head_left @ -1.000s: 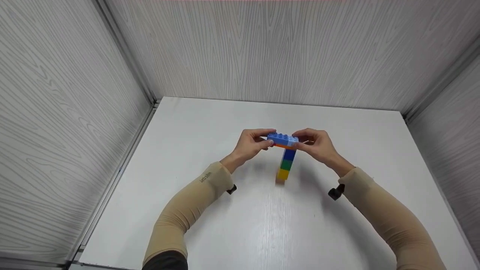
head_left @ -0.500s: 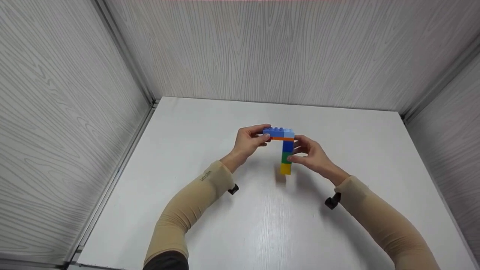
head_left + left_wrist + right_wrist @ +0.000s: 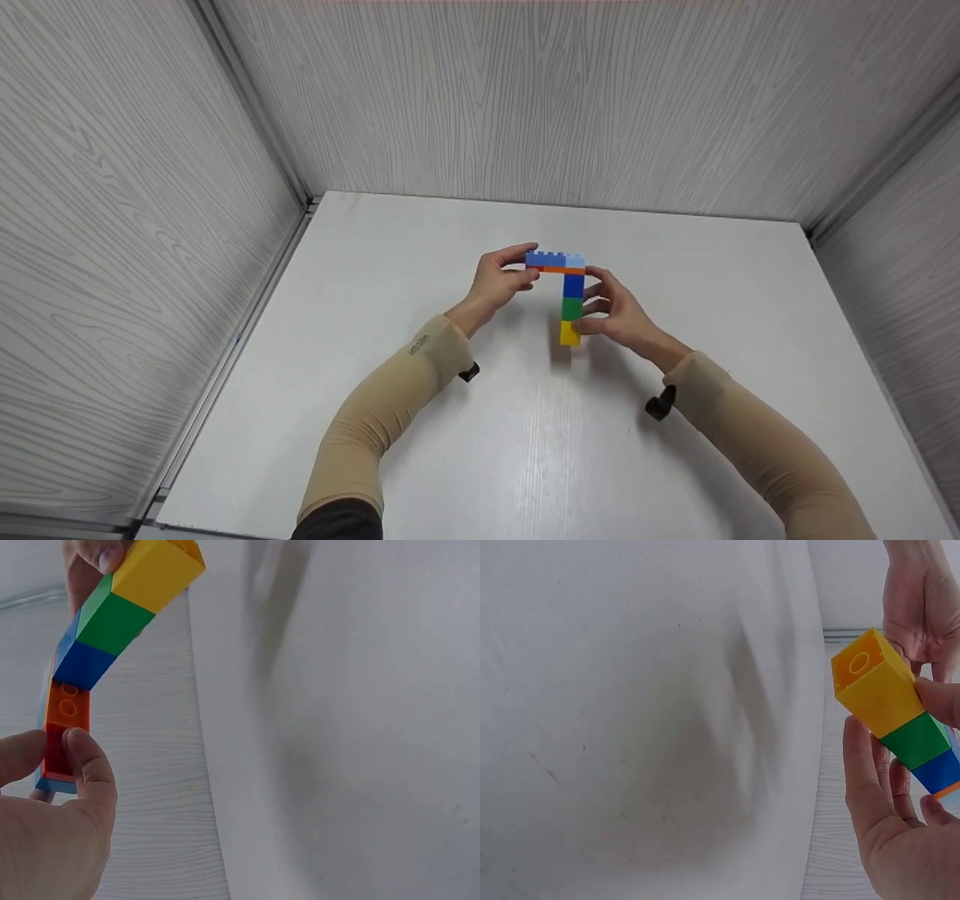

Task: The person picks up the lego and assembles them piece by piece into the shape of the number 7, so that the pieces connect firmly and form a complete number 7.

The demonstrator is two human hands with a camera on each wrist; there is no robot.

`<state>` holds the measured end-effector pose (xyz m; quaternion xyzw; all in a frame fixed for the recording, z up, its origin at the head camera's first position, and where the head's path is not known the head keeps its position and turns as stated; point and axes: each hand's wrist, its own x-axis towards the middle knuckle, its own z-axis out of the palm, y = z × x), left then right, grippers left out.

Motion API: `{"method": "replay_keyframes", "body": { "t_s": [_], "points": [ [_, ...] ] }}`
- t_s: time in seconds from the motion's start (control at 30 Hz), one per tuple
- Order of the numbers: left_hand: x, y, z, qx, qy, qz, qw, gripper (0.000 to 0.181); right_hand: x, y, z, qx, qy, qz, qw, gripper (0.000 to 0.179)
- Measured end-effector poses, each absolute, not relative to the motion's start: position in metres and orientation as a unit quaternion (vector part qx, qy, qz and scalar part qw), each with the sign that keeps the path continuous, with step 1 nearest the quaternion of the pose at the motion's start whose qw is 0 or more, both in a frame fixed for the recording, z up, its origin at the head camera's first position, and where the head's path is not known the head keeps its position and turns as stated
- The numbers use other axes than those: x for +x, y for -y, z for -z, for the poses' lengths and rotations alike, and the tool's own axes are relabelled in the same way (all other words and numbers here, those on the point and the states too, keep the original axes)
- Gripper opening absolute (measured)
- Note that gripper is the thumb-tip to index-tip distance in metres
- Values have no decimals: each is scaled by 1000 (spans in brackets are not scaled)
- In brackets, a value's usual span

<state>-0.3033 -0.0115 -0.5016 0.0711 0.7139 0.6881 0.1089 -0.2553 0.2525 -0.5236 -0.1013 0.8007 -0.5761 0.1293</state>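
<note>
Both hands hold one toy-brick build above the table, shaped like an upside-down L. Its top bar has a blue brick (image 3: 546,259) beside a light-blue brick (image 3: 574,262), over an orange brick (image 3: 67,703) and a red brick (image 3: 57,757). Below the bar's right end hangs a column: dark-blue brick (image 3: 573,286), green brick (image 3: 571,309), yellow brick (image 3: 570,333). The left hand (image 3: 493,285) pinches the bar's left end. Against the column, the right hand (image 3: 622,315) has its thumb near the yellow brick and fingers along the right side. The yellow brick's hollow underside shows in both wrist views.
The white table (image 3: 480,450) lies beneath, with shadows of the arms and bricks on it. Wood-grain panels (image 3: 525,105) enclose the back and both sides. Dark wrist-worn devices (image 3: 660,403) sit below the sleeve cuffs.
The right hand has let go of the bar's right end and moved down to the column. The build has shifted slightly up and left, and its column has swung upright.
</note>
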Motion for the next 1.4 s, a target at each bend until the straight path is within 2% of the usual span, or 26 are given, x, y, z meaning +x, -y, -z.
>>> {"method": "replay_keyframes", "body": {
  "t_s": [0.3, 0.73, 1.2, 1.4],
  "points": [
    [-314, 7, 515, 49, -754, -646, 114, 46, -260, -259, 526, -39, -773, 605, 187, 100],
    [-333, 0, 536, 63, -799, -585, 126, 48, -273, -267, 537, 20, -769, 594, 234, 102],
    [-345, -4, 544, 47, -836, -529, 139, 46, -282, -267, 542, 48, -761, 591, 262, 100],
    [-346, -5, 547, 56, -847, -513, 127, 44, -286, -266, 543, 51, -776, 570, 266, 101]
  ]
}}
